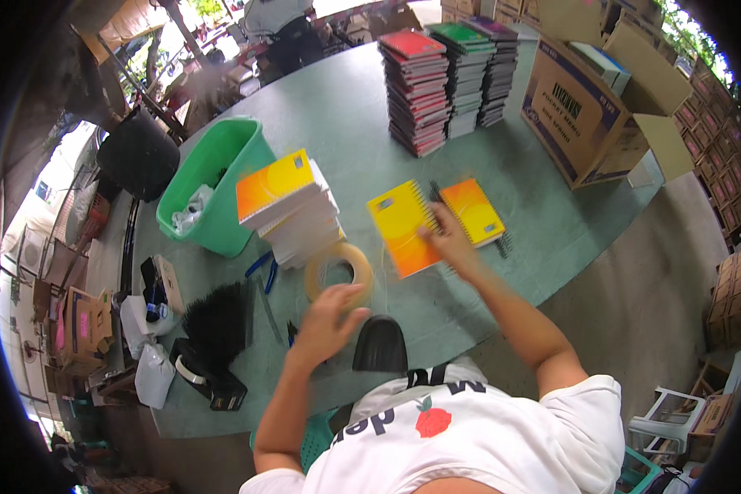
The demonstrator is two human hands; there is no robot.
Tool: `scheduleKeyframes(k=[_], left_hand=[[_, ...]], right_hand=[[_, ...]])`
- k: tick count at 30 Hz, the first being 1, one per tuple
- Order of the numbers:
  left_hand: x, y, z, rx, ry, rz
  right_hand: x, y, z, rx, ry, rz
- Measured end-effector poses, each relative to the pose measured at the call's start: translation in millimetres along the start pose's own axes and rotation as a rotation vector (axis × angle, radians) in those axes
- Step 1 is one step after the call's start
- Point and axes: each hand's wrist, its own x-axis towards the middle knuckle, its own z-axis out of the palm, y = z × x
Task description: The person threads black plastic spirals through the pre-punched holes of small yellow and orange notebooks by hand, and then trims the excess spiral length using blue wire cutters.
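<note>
My right hand (pixel 453 241) grips a yellow-and-orange spiral notebook (pixel 402 226) by its coil edge above the table. Just right of it lies another yellow-and-orange spiral notebook (pixel 469 206), with black coils beside and under it. My left hand (pixel 328 323) is empty, fingers apart and slightly blurred, at the near side of a large roll of tan tape (pixel 314 280); whether it touches the roll I cannot tell. Behind the roll stands an uneven stack of yellow-orange notebooks (pixel 278 188) with white page edges.
A green bin (pixel 239 165) holding plastic scraps stands left of the stack. Blue-handled pliers (pixel 270 276), a black brush (pixel 218 325) and a dark rounded object (pixel 380 344) lie nearer me. Tall red, green and purple notebook stacks (pixel 416 95) and an open carton (pixel 580 115) stand farther back.
</note>
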Motion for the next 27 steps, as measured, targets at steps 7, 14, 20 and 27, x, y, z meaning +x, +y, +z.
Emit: scheduleKeyframes(k=[7, 14, 20, 27], left_hand=[[-74.6, -84.2, -55.3, 0.597, 0.070, -0.786], [-153.5, -151.1, -43.4, 0.507, 0.189, -1.073], [-145.2, -143.6, -39.4, 0.640, 0.593, -0.876], [-124.3, -165.4, -20.8, 0.754, 0.326, -1.016]], right_hand=[[28.3, 45.6, -121.3, -0.712, -0.025, 0.212], [31.4, 78.7, -135.4, -0.573, 0.055, 0.220], [70.6, 20.0, -100.0, -0.862, 0.121, -0.191], [98.3, -142.3, 100.6, -0.555, -0.298, -0.887]])
